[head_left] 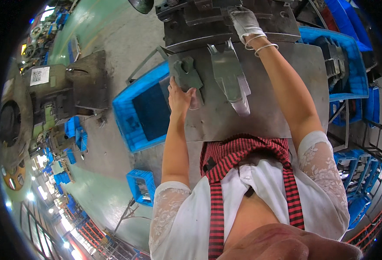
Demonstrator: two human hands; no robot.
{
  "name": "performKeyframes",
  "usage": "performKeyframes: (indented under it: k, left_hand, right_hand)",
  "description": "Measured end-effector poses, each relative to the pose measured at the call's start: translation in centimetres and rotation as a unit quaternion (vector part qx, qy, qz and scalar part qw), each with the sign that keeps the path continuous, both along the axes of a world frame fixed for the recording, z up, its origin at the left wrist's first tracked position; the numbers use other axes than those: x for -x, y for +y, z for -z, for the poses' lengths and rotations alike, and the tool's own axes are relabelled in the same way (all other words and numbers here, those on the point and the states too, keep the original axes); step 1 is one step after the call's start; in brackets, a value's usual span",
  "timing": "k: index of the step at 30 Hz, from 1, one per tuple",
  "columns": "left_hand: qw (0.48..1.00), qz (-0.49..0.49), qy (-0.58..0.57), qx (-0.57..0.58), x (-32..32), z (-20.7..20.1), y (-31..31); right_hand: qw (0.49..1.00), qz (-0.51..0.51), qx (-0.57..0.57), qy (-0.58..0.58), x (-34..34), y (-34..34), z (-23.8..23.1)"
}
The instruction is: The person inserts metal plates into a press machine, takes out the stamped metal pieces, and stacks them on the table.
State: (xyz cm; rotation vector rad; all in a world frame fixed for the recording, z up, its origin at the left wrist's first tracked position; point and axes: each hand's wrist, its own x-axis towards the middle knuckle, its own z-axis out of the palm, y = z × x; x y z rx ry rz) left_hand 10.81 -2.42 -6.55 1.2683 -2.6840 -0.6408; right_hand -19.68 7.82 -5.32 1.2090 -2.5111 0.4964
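On the steel table (264, 99) lies a flat, notched sheet-metal part (186, 73), left of centre. My left hand (180, 97), bare, is at its near left edge, thumb over the part and fingers stretched out apart from it. To the right, a longer bent sheet-metal part (228, 67) rests with its narrow end towards me. My right hand (244, 22), in a whitish glove, reaches to the dark metal die (204, 17) at the table's far side. Its fingertips are against the die, and their grip is not clear.
A blue crate (124, 115) stands against the table's left side. Another blue crate (355, 65), holding metal parts, is on the right. Further left stands a heavy machine (65, 86). A smaller blue crate (141, 186) with parts sits lower left.
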Motion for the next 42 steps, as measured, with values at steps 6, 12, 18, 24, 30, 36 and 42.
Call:
performKeyframes:
  k: [6,12,18,24,30,36,42]
  left_hand:
    - [0.993,-0.046,-0.014,-0.108,0.2,0.9,-1.7]
    - [0.965,-0.054,0.200,-0.159,-0.7,-3.0,-3.0]
    - [0.806,-0.030,0.400,-0.436,7.1,-8.2,0.1]
    - [0.859,0.071,0.366,-0.351,17.6,-6.8,2.0]
    - [0.975,0.094,0.176,0.093,13.2,-4.7,-0.7]
    - [0.994,-0.005,-0.102,-0.041,0.7,0.0,0.7]
    - [1.000,-0.008,0.009,0.025,-1.0,1.2,-1.0]
  right_hand:
    - [0.996,-0.007,-0.034,0.087,1.8,0.7,0.4]
    - [0.950,0.027,0.222,-0.218,-6.2,2.8,-1.8]
    - [0.906,-0.071,0.074,-0.411,-14.5,11.1,-3.6]
    - [0.840,0.001,0.295,-0.456,-11.6,6.8,-7.8]
    - [0.976,0.035,0.156,-0.149,-2.5,0.9,0.3]
    - [0.991,-0.021,0.130,0.017,-1.8,0.0,-0.8]
    - [0.998,-0.009,-0.006,-0.064,-3.5,0.1,-3.5]
